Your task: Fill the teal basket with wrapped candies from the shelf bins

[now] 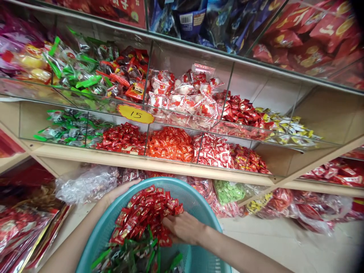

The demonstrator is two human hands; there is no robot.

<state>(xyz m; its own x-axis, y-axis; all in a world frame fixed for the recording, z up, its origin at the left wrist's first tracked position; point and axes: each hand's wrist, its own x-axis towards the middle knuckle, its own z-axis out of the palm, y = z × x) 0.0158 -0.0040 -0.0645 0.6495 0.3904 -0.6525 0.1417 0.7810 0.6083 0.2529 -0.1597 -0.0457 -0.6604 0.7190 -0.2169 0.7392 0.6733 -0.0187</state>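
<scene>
A teal plastic basket [98, 223] is tilted toward me in the lower middle. Along its far left rim, my left hand [121, 191] grips the outside, its fingertips mostly hidden. Small red-wrapped candies [142, 212] are heaped in the upper part of the basket. My right hand [184, 227] reaches in from the right, fingers curled into the right side of that heap; the fingertips are partly covered. Below the red ones lie clear packets with green ends [133, 256], close to me in the basket.
Ahead stands a shelf with glass-divided bins of wrapped sweets, including orange-red candies [170, 146] and red candies [122, 138]. A yellow price tag [135, 113] reads 15. Plastic bags of candy [229, 191] lie on the floor under the wooden ledge [159, 165]. Packages [25, 231] are stacked at left.
</scene>
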